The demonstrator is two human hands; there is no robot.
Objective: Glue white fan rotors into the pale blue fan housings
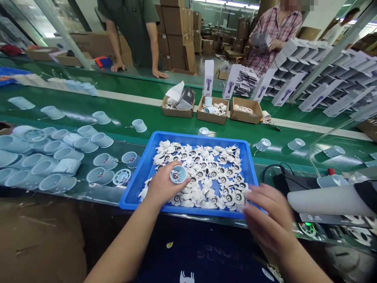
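Working over a green conveyor belt (123,108), a person faces two co-workers across it, one in a green shirt (129,27) with both hands resting at the belt's far edge, the other in a plaid shirt (273,35) beside tiers of white boxes (324,74) and holding a small package. Three cartons (212,111) of parts sit near the far edge. Pale blue cups (57,182) crowd the belt's near left end, with more lying spaced out toward the right. A blue tray (188,137) at the near edge is heaped with many white parts (203,173) with dark centres, so plenty of them are not yet fitted into cups. The left hand (163,184) cradles a cup (178,174) above the tray, what looks like one such part seated inside it. The right hand (269,220), well apart and open, its fingers spread, hovers at the tray's near right corner, holding nothing visible.
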